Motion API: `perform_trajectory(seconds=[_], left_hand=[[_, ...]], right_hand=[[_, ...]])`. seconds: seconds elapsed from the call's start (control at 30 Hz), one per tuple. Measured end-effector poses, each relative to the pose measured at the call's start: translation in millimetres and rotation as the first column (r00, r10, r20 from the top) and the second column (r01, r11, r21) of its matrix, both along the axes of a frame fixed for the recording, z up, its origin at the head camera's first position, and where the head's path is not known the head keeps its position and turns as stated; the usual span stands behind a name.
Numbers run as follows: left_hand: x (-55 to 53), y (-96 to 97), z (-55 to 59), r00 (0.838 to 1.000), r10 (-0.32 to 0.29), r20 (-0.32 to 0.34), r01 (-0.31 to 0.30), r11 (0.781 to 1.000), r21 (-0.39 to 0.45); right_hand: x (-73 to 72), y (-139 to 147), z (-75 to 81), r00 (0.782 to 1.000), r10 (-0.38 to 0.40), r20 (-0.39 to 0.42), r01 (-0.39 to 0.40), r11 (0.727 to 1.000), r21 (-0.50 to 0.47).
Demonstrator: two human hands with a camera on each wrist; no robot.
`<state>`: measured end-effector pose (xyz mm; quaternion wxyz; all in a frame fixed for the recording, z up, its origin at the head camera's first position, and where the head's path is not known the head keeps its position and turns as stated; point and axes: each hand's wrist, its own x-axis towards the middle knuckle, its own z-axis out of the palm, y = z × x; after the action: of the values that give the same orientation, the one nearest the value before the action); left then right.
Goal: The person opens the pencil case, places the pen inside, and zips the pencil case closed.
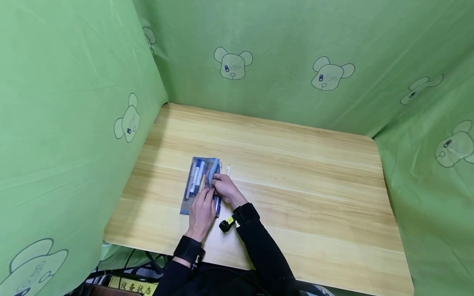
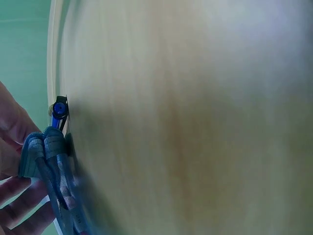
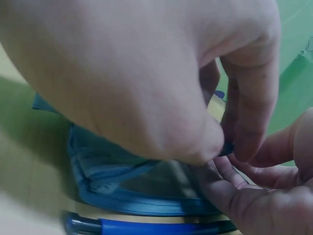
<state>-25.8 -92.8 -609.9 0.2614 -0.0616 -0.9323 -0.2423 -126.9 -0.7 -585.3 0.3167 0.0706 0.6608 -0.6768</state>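
Note:
A blue see-through pencil case (image 1: 186, 207) lies on the table with several pens and markers showing inside. My left hand (image 1: 201, 211) holds its right-hand edge near the lower end; in the left wrist view the thumb and fingers are around the folded blue edge (image 2: 54, 147). Just above it, my right hand (image 1: 226, 189) pinches a small dark teal bit of the case (image 3: 227, 148) between thumb and finger. Whether that bit is the zip pull, I cannot tell. Close along the case's right side lies a blue pen (image 3: 156, 228), partly covered by the hands.
A white pen (image 1: 228, 169) lies to the right of the case's top end. The wooden table (image 1: 303, 197) has green curtains (image 1: 281, 82) along its back and sides. Below its front left edge are cables and a yellow sign (image 1: 133, 285).

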Motion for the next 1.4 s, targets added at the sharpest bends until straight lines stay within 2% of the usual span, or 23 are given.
perform_trajectory(seconds=[0.3, 0.5, 0.6, 0.73, 0.93, 1.1, 1.2, 1.27, 1.4], left_hand=[[0.3, 2.3, 0.7, 1.000, 0.016, 0.024, -0.016, 1.000, -0.001], [-1.3, 3.4, 0.9, 0.999, 0.011, 0.032, -0.012, 1.000, 0.006], [-1.4, 3.6, 1.0, 1.000, 0.013, 0.026, -0.013, 1.000, 0.013], [-0.6, 3.7, 1.4, 1.000, 0.015, 0.024, -0.015, 1.000, 0.010], [-0.4, 3.7, 2.0, 1.000, 0.007, 0.020, -0.007, 1.000, 0.010], [-0.5, 3.6, 2.2, 1.000, 0.000, 0.000, 0.000, 1.000, 0.014], [-0.8, 3.9, 2.2, 1.000, 0.001, -0.006, -0.001, 1.000, 0.015], [-1.0, 3.8, 1.6, 1.000, 0.003, -0.008, -0.003, 1.000, 0.016], [-1.2, 3.6, 1.4, 1.000, 0.000, -0.005, 0.000, 1.000, 0.016]], right_hand=[[-4.2, 4.9, 12.0, 0.993, 0.041, -0.109, -0.026, 0.990, 0.135], [-11.5, 18.5, 27.3, 0.999, -0.002, -0.051, 0.011, 0.985, 0.170], [-15.8, 26.9, 32.6, 0.999, -0.018, -0.050, 0.028, 0.981, 0.192], [-19.3, 35.6, 37.1, 0.994, -0.018, -0.104, 0.044, 0.968, 0.248], [-22.1, 43.5, 34.7, 0.984, -0.018, -0.177, 0.073, 0.949, 0.307], [-23.1, 49.1, 28.9, 0.961, 0.013, -0.275, 0.103, 0.909, 0.403], [-23.4, 52.0, 26.8, 0.943, 0.063, -0.325, 0.093, 0.891, 0.443], [-23.2, 53.5, 25.0, 0.930, 0.116, -0.350, 0.072, 0.874, 0.481], [-22.6, 56.6, 20.1, 0.885, 0.263, -0.384, 0.013, 0.811, 0.585]])
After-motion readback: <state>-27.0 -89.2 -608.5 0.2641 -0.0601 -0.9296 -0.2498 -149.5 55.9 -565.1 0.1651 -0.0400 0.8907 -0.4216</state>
